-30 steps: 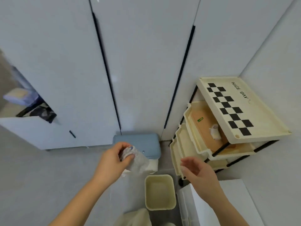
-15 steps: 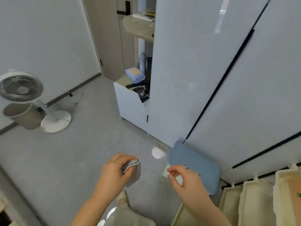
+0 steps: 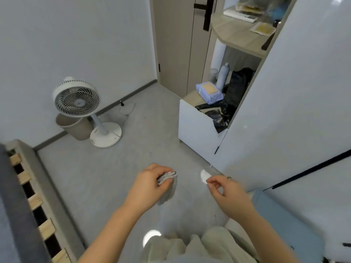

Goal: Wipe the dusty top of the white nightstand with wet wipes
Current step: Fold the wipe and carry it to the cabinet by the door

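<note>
Grey floor (image 3: 98, 179) fills the middle, and the fan (image 3: 77, 97) on it serves as landmark. Just behind the fan's pole stands a beige bin (image 3: 73, 128); its inside cannot be seen. Well right of the fan, an open white cabinet (image 3: 197, 128) holds a blue pack (image 3: 209, 92), a pale bottle (image 3: 223, 75) and black bags (image 3: 222, 114). Below the fan, near the camera, the left hand (image 3: 147, 186) is clenched around a folded grey wipe (image 3: 167, 184), whose loose end hangs down. Right of it, the right hand (image 3: 228, 192) is loosely curled and holds nothing. Left of the fan's base, wooden bed slats (image 3: 34, 202) show.
</note>
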